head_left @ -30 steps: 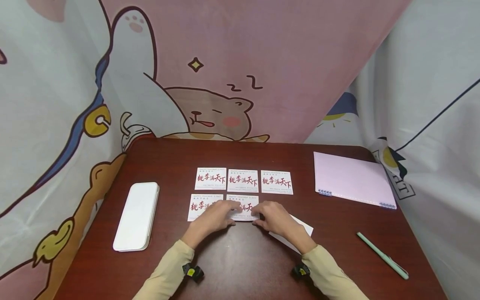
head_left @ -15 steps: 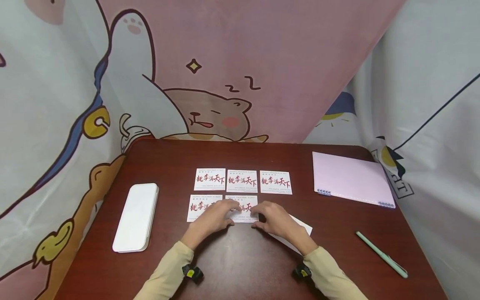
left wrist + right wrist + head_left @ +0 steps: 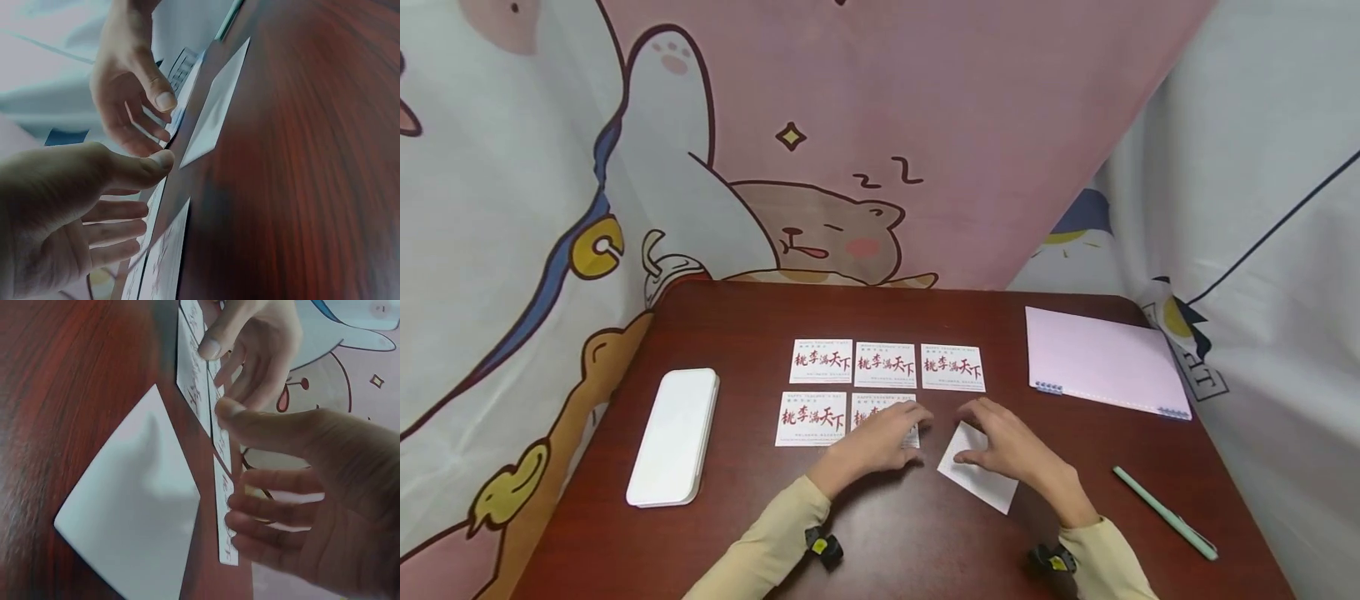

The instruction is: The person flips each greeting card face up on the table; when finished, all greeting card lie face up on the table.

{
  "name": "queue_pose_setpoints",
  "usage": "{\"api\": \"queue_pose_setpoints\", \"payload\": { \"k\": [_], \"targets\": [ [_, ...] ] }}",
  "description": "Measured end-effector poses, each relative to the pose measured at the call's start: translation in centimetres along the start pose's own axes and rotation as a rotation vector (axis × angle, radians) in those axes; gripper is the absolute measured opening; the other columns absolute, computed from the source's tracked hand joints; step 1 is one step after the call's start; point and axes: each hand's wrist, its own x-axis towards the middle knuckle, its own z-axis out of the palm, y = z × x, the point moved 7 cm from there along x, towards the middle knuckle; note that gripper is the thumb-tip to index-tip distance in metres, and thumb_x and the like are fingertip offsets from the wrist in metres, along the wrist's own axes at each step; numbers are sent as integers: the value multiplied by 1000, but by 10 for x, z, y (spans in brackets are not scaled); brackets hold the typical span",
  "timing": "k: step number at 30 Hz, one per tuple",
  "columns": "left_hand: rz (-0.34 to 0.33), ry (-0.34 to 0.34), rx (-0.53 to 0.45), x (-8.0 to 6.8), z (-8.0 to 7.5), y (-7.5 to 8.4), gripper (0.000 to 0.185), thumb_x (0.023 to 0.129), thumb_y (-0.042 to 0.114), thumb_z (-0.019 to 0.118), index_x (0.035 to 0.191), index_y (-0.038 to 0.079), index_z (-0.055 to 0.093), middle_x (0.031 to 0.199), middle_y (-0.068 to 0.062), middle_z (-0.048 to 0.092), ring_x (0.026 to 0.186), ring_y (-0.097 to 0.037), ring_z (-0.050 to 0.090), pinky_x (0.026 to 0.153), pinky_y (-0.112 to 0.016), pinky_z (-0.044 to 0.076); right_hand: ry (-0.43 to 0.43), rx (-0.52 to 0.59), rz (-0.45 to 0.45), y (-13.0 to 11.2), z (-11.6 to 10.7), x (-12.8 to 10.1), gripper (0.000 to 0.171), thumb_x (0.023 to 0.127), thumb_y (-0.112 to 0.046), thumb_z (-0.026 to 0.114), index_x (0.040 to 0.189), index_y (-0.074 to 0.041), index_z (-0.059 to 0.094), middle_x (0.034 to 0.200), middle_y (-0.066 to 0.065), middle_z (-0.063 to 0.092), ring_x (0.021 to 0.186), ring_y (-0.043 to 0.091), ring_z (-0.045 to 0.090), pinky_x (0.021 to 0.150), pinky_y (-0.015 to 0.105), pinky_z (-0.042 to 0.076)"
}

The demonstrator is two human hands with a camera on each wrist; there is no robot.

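Observation:
In the head view, several white cards with red Chinese lettering lie in two rows; the back row holds three, including the right card (image 3: 953, 368). My left hand (image 3: 880, 437) hovers over the front row's right card (image 3: 867, 408), covering much of it, with loosely bent fingers and nothing held. A blank white card (image 3: 981, 477) lies askew to the right of that row. Above its far edge is my right hand (image 3: 1011, 442), thumb and fingers spread apart. The right wrist view shows the blank card (image 3: 134, 500) flat on the table, apart from the fingers.
A white case (image 3: 673, 437) lies at the left of the dark wooden table (image 3: 880, 533). On the right are a pink-covered spiral notebook (image 3: 1105, 360) and a pale green pen (image 3: 1165, 512). A printed curtain (image 3: 970, 150) hangs behind the table.
Both hands have moved right, away from the edges of the front row's right card. My right hand is now over the blank card, and the front-left card is uncovered.

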Motion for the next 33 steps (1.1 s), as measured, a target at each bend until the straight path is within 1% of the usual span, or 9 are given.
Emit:
{"api": "queue_pose_setpoints", "payload": {
  "k": [6,9,12,15,19,23,27,30,33],
  "targets": [
    [50,-86,97,25,19,26,78,86,35,81,149,6,46,154,-9,48,142,-22,47,118,-30,38,-75,-76,162,13,-3,-26,81,61,-36,98,123,1,59,113,17,59,99,32,60,80,47,53],
    [54,-124,120,35,27,35,85,81,36,85,151,8,45,158,-9,43,146,-22,42,120,-30,34,-92,-103,200,17,0,-38,90,55,-38,100,123,2,56,110,19,54,94,34,57,74,47,54],
    [61,-157,164,43,34,40,89,77,37,87,151,10,45,159,-9,42,147,-23,40,121,-33,35,-73,-127,223,20,3,-46,92,52,-35,101,122,4,55,109,21,51,92,35,55,72,48,54],
    [72,-167,203,49,38,42,90,73,36,90,149,12,47,153,-6,48,139,-21,47,114,-34,43,-52,-132,243,23,4,-49,88,51,-28,102,118,5,55,105,19,51,91,34,53,73,48,53],
    [66,-155,194,54,38,42,92,65,32,93,146,15,51,134,-1,53,119,-14,53,99,-26,49,-56,-116,239,28,9,-47,80,52,-26,101,112,2,56,99,13,52,90,30,53,77,46,51],
    [52,-165,197,57,38,41,97,59,34,96,144,18,52,123,0,50,110,-12,48,94,-19,45,-67,-79,233,34,13,-40,75,50,-26,102,104,-2,56,92,9,51,85,26,51,77,43,48],
    [29,-169,211,59,39,41,94,54,39,99,136,22,56,115,0,46,103,-11,41,88,-17,40,-70,-36,235,37,13,-34,68,53,-22,101,99,-5,55,91,7,50,82,22,49,76,39,47],
    [32,-144,205,57,37,40,86,55,40,98,130,24,58,112,0,43,101,-12,38,85,-18,37,-56,-15,228,37,7,-30,59,59,-17,98,98,-6,56,92,7,52,82,19,50,75,38,47],
    [64,-89,186,54,30,40,72,65,39,94,125,23,59,111,1,42,101,-12,37,86,-19,36,-23,11,193,35,-3,-26,47,66,-11,94,97,-8,59,90,5,55,79,17,51,70,33,48]
  ]
}}
